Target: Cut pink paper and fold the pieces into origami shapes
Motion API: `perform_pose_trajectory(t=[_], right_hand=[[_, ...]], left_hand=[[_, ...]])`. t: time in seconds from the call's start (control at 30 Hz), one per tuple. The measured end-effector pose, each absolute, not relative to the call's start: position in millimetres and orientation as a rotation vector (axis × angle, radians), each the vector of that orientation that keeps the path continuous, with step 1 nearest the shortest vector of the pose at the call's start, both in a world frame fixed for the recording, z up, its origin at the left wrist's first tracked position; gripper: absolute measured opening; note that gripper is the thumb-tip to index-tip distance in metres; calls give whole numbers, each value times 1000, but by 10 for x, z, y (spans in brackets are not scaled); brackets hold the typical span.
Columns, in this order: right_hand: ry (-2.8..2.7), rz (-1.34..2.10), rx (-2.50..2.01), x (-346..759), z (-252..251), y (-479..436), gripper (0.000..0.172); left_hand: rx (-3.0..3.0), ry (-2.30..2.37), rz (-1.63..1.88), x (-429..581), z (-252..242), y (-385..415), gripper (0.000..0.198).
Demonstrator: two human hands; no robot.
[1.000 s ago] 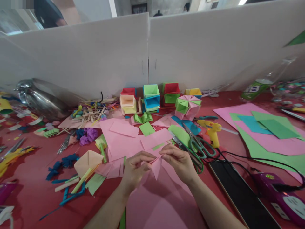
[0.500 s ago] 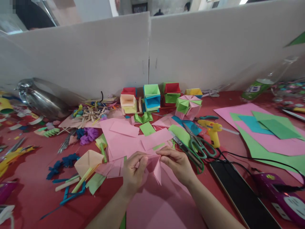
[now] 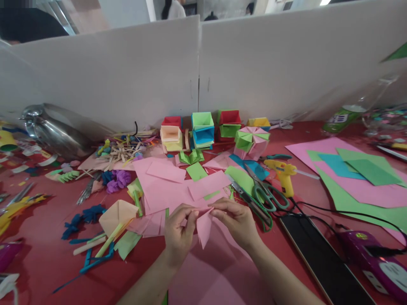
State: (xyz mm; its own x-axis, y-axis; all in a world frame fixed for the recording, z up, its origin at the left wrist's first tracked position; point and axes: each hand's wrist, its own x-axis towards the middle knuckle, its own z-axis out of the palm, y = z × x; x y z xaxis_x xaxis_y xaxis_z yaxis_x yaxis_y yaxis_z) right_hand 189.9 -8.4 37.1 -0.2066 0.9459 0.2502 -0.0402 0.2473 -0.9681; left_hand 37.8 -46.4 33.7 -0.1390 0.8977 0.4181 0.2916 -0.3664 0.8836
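Dim, soft indoor light | small bright glare at ceiling lamp (image 3: 324, 2), top right | pale highlights on steel jug (image 3: 60, 134) | soft shadow on pink sheet (image 3: 219, 275) below fingers (image 3: 220, 215) | wide-angle stretch toward edges, plain on bottle (image 3: 341, 119) | slight blur beyond white board (image 3: 127, 78) | blocky pixels, top-left corner

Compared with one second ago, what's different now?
The left hand has shifted left, away from the right hand; the folded pink paper between them hangs with its tip lower and farther left. Both hands kept hold. Someone in white appeared beyond the partition. The teal-handled scissors and glue gun stayed put.
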Motion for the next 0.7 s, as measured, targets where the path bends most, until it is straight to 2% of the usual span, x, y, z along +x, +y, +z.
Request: perform_pose_trajectory(t=[0.33, 0.53, 0.7], right_hand=[[-1453, 1202, -885, 1920, 408, -83, 7], [-1446, 1197, -867, 1952, 425, -68, 9], [-1438, 1182, -876, 1955, 406, -59, 7]], left_hand=[[1628, 1191, 1525, 369, 331, -486, 18], [1655, 1115, 1453, 360, 358, -466, 34], [1673, 1183, 1398, 362, 368, -441, 19]])
